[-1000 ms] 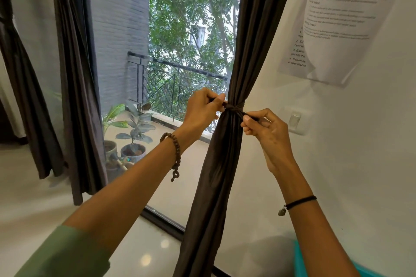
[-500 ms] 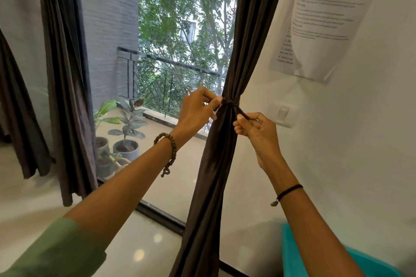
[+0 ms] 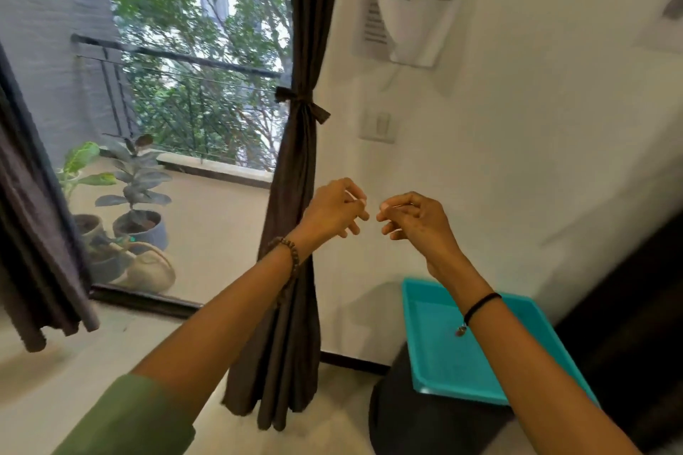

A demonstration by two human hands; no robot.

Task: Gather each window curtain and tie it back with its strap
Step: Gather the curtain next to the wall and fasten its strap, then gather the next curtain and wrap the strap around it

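**Curtain [image 3: 295,196] by the wall tied, both hands free**

The dark curtain hangs between the window and the white wall, gathered into one narrow bundle. The cloth looks soft and light, so I judge it folds easily. The best place to hold it is around the whole bundle, where it is pinched. A second curtain [image 3: 33,251] hangs at the left edge; whether it is tied cannot be seen. The paper sheet [image 3: 414,0] on the wall carries printed lines, too blurred to read, and no brand is visible. The left hand [image 3: 332,209] and right hand [image 3: 417,222] hover below the knot, fingers loosely curled, holding nothing. The strap [image 3: 300,100], thin and limp, is knotted around the bundle with both ends sticking out. It is probably best taken by these ends.
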